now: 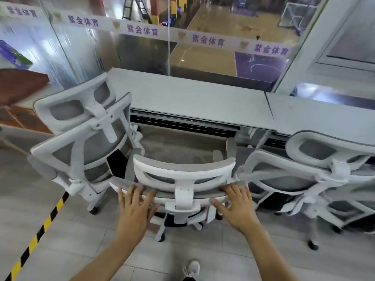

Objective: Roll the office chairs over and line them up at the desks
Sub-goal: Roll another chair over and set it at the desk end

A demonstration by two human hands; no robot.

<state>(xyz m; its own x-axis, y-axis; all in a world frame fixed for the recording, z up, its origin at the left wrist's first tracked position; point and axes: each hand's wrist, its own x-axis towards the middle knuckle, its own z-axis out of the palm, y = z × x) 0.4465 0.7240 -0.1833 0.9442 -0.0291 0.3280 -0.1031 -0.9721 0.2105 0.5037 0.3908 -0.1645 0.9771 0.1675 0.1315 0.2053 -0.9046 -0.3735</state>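
White plastic and grey mesh fill the space ahead of your fingers: the middle chair (pixel 183 175) stands with its back to you, facing the desk (pixel 194 102). Your left hand (pixel 136 207) lies flat on the top edge of the backrest left of the headrest post, fingers spread wide and not curled round anything. Your right hand (pixel 236 205) rests the same way on the right end of that edge, fingers splayed, thumb pointing in toward the post. Neither hand grips; both press on the rim.

Just left of your left fingers the left chair (pixel 85 134) stands turned at an angle, its backrest close to the middle chair's corner. Just past your right fingers the right chair (pixel 316 165) crowds in, its frame almost touching the middle chair's right end. Beyond your fingertips the desk's underside is free of clutter, with a dark cable tray (pixel 182 125) under the top. Below your left wrist a yellow-black floor tape (pixel 40 232) runs diagonally. Your shoe (pixel 191 268) shows between your forearms
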